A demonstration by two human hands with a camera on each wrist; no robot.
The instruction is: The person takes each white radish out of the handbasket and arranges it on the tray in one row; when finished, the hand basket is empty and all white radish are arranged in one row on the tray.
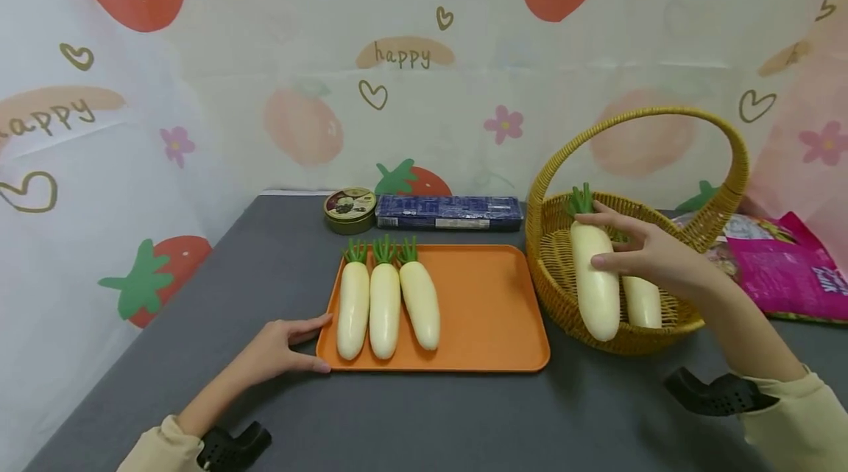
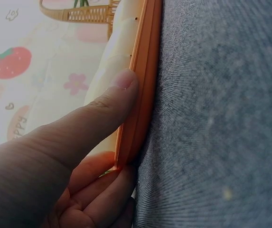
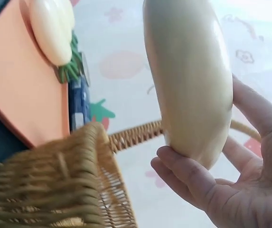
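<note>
My right hand [image 1: 639,247] grips a white radish [image 1: 594,280] with a green leafy top, fingers and thumb around its upper part. The radish hangs upright over the front of a wicker basket [image 1: 553,288]; in the right wrist view its pale body [image 3: 192,80] stands above the basket rim. Another white radish [image 1: 642,303] lies inside the basket, partly hidden. My left hand [image 1: 281,350] holds the near left corner of an orange tray [image 1: 483,310], thumb [image 2: 121,90] along its side wall. Three white radishes [image 1: 386,310] lie side by side on the tray's left half, tops pointing away.
Behind the tray stand a round tin [image 1: 350,210] and a long blue box [image 1: 449,213]. A pink bag [image 1: 785,262] lies right of the basket. The basket's tall handle [image 1: 652,113] arches above the right hand. A printed curtain [image 1: 411,126] hangs behind the grey table [image 1: 424,420].
</note>
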